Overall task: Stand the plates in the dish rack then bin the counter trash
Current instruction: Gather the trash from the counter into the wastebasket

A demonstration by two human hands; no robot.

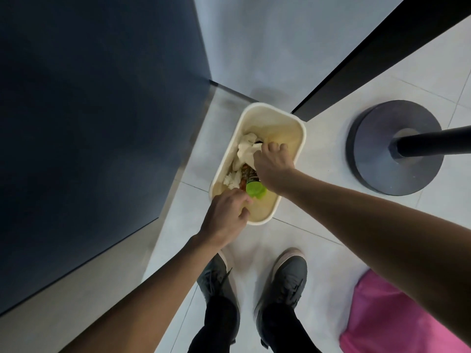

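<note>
Both hands over cream bin (300, 133) on floor. Right hand (274, 163) pinches crumpled tissue (246, 149): light, soft. Left hand (226, 215) loosely curled, empty, near green-capped bottle (253, 183) inside; rigid, grab mid-body.

Pale tiled floor (318, 250), dark cabinet (89, 123), round stand base (377, 169).

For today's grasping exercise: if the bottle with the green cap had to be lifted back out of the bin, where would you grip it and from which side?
Probably the green cap end: the bottle lies tilted in the bin, cap uppermost, body among crumpled paper. Come from above, between the left hand and right hand.
</note>
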